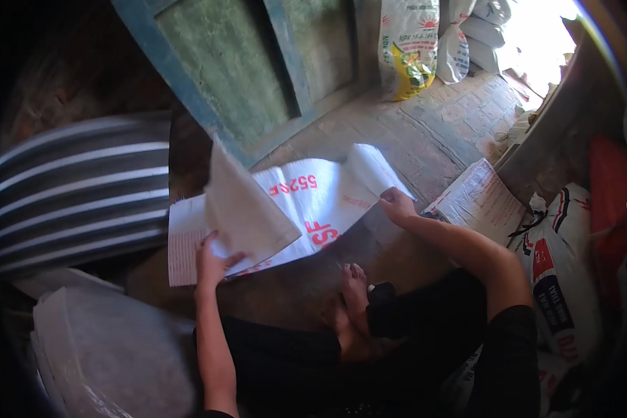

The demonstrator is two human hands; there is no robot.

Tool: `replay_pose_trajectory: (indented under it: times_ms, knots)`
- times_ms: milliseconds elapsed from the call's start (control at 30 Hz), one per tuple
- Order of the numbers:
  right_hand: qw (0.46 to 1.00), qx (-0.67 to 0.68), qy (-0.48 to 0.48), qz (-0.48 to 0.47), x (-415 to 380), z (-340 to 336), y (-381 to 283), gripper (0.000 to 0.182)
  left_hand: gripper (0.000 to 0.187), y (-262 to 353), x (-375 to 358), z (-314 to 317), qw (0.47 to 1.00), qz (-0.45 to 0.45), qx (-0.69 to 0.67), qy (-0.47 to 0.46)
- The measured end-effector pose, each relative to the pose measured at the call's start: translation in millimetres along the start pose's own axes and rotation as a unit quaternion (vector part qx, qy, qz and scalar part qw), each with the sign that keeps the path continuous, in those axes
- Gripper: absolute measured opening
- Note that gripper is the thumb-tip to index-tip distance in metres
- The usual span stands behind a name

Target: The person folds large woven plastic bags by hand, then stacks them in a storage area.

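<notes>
A white woven sack (292,182) with red print lies stretched across the floor before me, its left part folded over in a plain white flap. My left hand (217,259) is at the sack's near left edge, against the flap, with thumb and fingers apart. On the right, my right hand (398,206) is closed on the sack's right edge, which is partly rolled. The fingertips of my right hand are partly hidden.
Grey-white sheets (118,348) are stacked at lower left, below a ribbed metal sheet (83,188). A blue-green door (223,63) stands ahead. Filled sacks (409,49) are at the back. A flat printed bundle (482,198) and a printed bag (554,272) lie right.
</notes>
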State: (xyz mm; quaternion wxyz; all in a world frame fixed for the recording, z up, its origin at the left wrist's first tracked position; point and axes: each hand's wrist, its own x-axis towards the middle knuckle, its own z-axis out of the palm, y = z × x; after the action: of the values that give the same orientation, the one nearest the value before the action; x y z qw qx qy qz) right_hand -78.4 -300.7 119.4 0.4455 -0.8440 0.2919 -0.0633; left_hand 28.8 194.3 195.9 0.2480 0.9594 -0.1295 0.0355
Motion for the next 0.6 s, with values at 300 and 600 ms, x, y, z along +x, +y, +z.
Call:
replay_pose_trajectory:
  times_ms: [300,600]
  knots:
    - [0.958,0.162,-0.005,0.238,-5,13,-40,0.055,0.109,-21,-68,116,0.84,0.127,0.324,-0.417]
    - [0.941,0.211,0.153,0.215,23,-20,-30,0.029,0.02,7,-14,89,0.97,0.151,0.091,-0.17]
